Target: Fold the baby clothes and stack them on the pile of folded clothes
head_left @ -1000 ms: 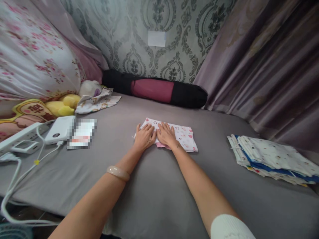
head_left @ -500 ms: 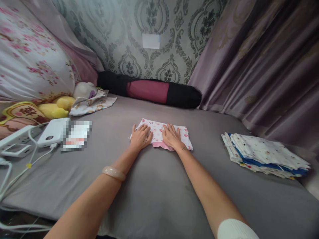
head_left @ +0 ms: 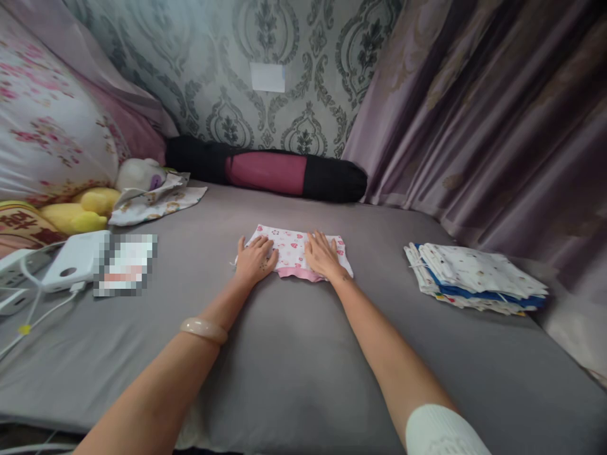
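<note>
A small piece of white cloth with pink and red prints (head_left: 288, 248) lies folded flat on the grey bed sheet (head_left: 284, 354). Along its near edge runs a plain pink band. My left hand (head_left: 255, 258) rests palm down on its left end, fingers spread. On the right part lies my right hand (head_left: 325, 254), also flat, with the fingers stretched away from me. Part of the cloth is hidden under both hands. A pale bangle (head_left: 203, 330) is on my left forearm.
To the right sits a stack of folded cloths (head_left: 478, 275). A black and maroon bolster (head_left: 265, 172) lies along the wall. At left are a white power bank (head_left: 78, 256) with cables, a blurred-out flat object (head_left: 126, 264), yellow plush toys (head_left: 88, 210) and a printed cloth (head_left: 156, 203).
The view has turned slightly right, so everything sits further left. My right hand has shifted a little toward the middle of the cloth; both hands stay flat on it.
</note>
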Available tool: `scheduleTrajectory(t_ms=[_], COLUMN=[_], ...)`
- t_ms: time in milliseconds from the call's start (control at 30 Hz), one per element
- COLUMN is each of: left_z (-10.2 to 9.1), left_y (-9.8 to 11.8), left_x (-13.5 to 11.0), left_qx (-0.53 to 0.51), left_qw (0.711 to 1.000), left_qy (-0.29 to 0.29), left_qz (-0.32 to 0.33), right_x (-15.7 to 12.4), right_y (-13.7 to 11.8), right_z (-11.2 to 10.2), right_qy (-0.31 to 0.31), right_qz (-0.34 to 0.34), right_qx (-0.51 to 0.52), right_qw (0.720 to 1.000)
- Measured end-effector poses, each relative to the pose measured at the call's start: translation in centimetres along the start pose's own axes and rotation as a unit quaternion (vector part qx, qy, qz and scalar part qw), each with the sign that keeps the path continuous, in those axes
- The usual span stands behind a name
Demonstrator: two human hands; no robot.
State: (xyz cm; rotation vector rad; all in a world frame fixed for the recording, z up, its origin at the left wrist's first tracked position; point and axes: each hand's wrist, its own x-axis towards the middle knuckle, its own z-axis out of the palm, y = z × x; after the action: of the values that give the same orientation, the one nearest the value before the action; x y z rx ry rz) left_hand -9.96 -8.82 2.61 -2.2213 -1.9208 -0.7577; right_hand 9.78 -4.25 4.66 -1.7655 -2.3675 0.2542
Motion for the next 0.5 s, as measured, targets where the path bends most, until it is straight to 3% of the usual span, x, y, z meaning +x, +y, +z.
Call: scheduleTrajectory(t_ms=[267,500], left_z=[0.0,0.2], left_y=[0.1,0.1], left_x=[0.0,0.0], left_qx=[0.003,0.001], left_qw=[1.0,1.0], left_qy=[-0.006,-0.02], left_qz=[-0.007,-0.015], right_x=[-1.0,-0.7], right_y=[4.0,4.5], right_z=[-1.0,0.0], right_qy=[-0.008,-0.029], right_qz=[0.059,0.076], right_qx=[-0.041,-0.024], right_qw=[0.997,0.996])
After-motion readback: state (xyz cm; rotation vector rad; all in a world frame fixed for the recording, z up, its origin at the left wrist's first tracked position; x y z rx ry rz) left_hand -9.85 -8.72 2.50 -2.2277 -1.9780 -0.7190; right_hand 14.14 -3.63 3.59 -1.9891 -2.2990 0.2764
